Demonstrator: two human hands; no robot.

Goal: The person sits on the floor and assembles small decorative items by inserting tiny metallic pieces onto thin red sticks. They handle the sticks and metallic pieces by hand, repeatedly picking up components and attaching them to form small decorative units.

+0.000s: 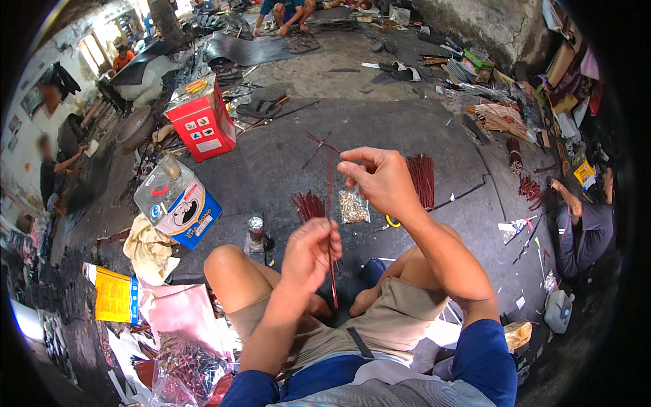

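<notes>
My left hand (310,249) is closed around a thin dark red strap (333,285), which hangs below the fist and runs upward, blurred, toward my right hand. With thumb and fingertips my right hand (374,178) pinches the end of a thin dark red strip (331,146); it crosses another strip at a small pale spot. Whether these pieces are joined is unclear. Beyond my left hand lies a bundle of dark red straps (308,205). Between the hands is a clear bag of small shiny metal pieces (354,206). A second strap bundle (421,180) lies past my right wrist.
Yellow-handled scissors (392,221) lie under my right forearm. A red box (203,125), a blue and white tin (183,207) and a small metal-topped jar (255,227) stand to the left. Another person's leg (583,234) is at the right. Scraps in a plastic bag (186,370) sit lower left.
</notes>
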